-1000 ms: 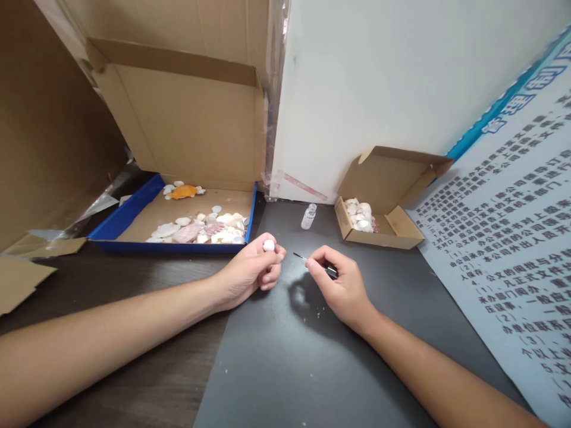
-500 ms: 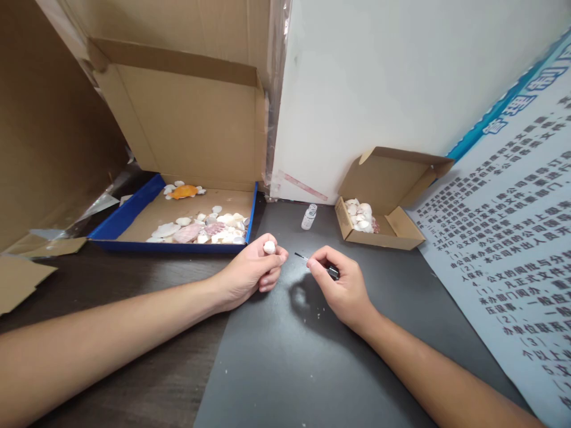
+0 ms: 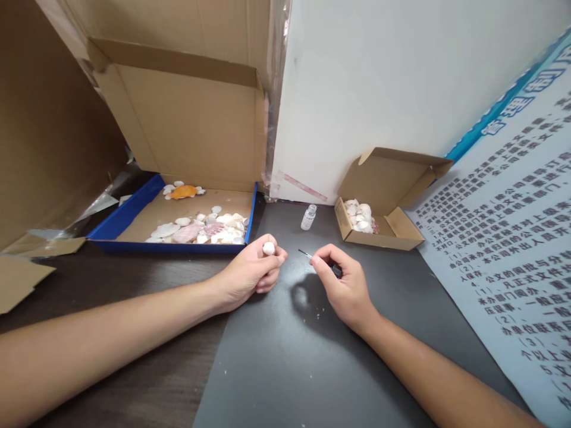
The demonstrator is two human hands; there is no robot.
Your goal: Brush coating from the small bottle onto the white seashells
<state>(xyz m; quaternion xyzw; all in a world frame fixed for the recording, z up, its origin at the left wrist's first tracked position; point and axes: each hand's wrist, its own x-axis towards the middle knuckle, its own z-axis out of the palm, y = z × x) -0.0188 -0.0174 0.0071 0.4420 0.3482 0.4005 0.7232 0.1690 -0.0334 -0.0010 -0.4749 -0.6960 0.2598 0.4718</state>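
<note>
A small white shell [image 3: 268, 248] is pinched between the thumb and fingers of my left hand [image 3: 254, 270], above the dark mat. My right hand [image 3: 343, 285] is closed on a thin brush [image 3: 306, 254] with a black cap; its tip points left toward the shell, with a gap between them. Behind the hands a small clear bottle [image 3: 308, 217] stands uncapped on the mat. To the left, a blue-edged box [image 3: 134, 245] holds several shells [image 3: 214, 229] and an orange shell piece [image 3: 183, 192] ringed by small white shells.
A small cardboard box [image 3: 383, 239] with white shells [image 3: 360, 215] stands open at the right rear. A printed sheet [image 3: 499, 249] lines the right side. A white panel [image 3: 366, 77] rises at the back. Cardboard scraps [image 3: 27, 279] lie at far left.
My right hand has moved slightly to the right with the brush, widening the gap to the shell. My left hand has barely moved.
</note>
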